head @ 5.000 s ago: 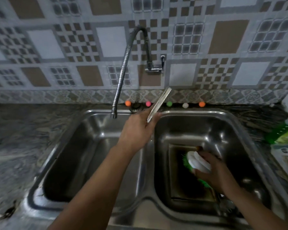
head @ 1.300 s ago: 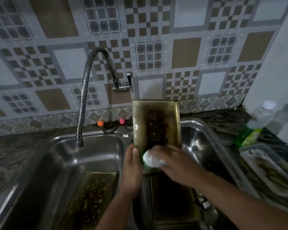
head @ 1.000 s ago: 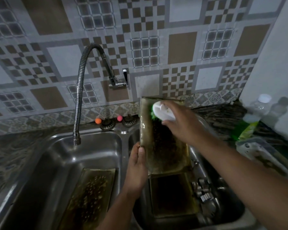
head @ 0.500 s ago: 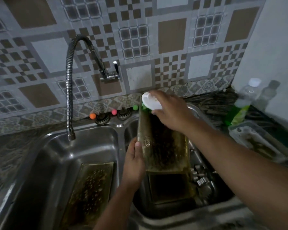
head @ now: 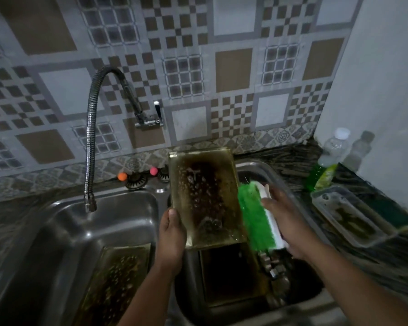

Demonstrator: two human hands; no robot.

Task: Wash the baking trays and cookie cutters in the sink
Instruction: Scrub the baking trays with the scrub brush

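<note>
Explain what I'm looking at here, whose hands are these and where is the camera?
There is no machine here. A person wears one camera on the head, so you look down at their own two hands over a double sink.

The left hand holds a stained baking tray upright by its lower left edge, above the right basin. The right hand grips a green-bristled brush beside the tray's right edge.

A second tray lies in the left basin, under the bendy tap. Another dark tray lies in the right basin, with small metal pieces next to it, probably cookie cutters.

On the counter to the right stand a bottle of green liquid and a clear container.
</note>
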